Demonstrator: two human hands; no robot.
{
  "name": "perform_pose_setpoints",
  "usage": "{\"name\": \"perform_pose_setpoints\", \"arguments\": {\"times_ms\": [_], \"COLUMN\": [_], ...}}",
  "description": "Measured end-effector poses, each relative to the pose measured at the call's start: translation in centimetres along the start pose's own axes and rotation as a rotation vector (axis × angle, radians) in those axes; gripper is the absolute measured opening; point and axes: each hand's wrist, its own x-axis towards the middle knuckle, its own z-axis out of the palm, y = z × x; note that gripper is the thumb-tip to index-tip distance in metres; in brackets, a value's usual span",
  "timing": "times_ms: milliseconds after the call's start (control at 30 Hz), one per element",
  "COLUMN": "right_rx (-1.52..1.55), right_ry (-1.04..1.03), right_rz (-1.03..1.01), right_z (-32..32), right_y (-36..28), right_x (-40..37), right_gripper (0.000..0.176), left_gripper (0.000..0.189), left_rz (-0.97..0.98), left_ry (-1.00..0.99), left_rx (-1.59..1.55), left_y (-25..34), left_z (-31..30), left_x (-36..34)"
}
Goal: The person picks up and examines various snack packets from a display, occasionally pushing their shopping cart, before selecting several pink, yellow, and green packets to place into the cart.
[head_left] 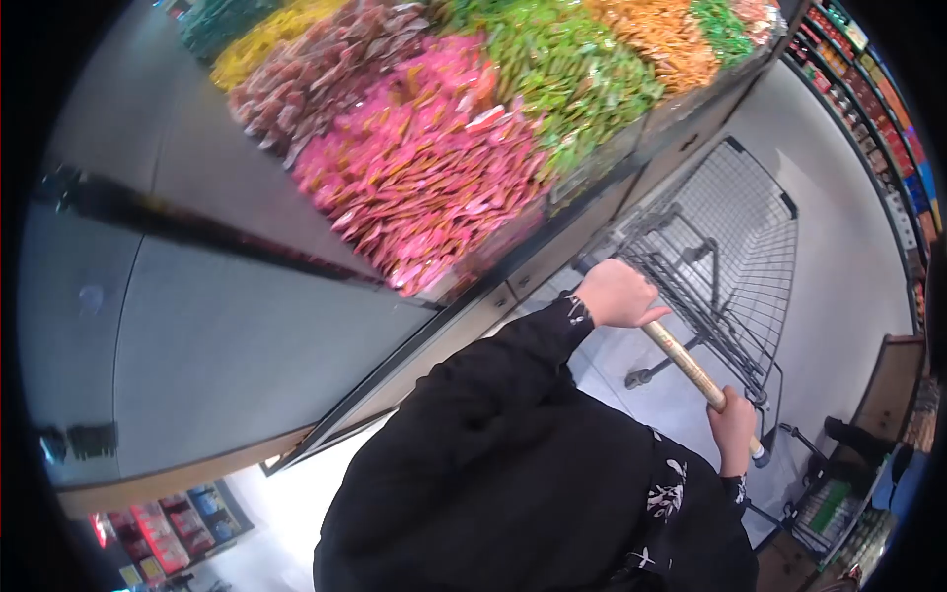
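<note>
Both my hands grip the handle (686, 363) of an empty wire shopping cart (735, 247). My left hand (617, 293) closes over the handle's far end, close to the display stand. My right hand (733, 426) closes over the near end. The handle bar is tan with printed marks. My black sleeves cover both arms. The view is tilted, so the cart points up and to the right along the pale floor.
A long display stand (473, 306) to my left holds bins of wrapped sweets: pink (434, 168), green (572, 69), orange (661, 35), dark red and yellow. Stocked shelves (878, 109) line the aisle's far side. Another cart (829, 503) and someone's dark shoe are at the lower right.
</note>
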Motion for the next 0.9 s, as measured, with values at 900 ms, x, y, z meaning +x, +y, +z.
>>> {"name": "perform_pose_setpoints", "arguments": {"times_ms": [900], "right_rx": [0.002], "right_ry": [-0.253], "right_rz": [0.123], "right_z": [-3.0], "right_y": [1.9], "right_x": [10.7], "right_gripper": [0.022], "left_gripper": [0.038], "left_rz": [-0.049], "left_ry": [0.180], "left_rx": [-0.216], "left_y": [-4.1], "left_z": [3.1], "left_x": [10.0]}}
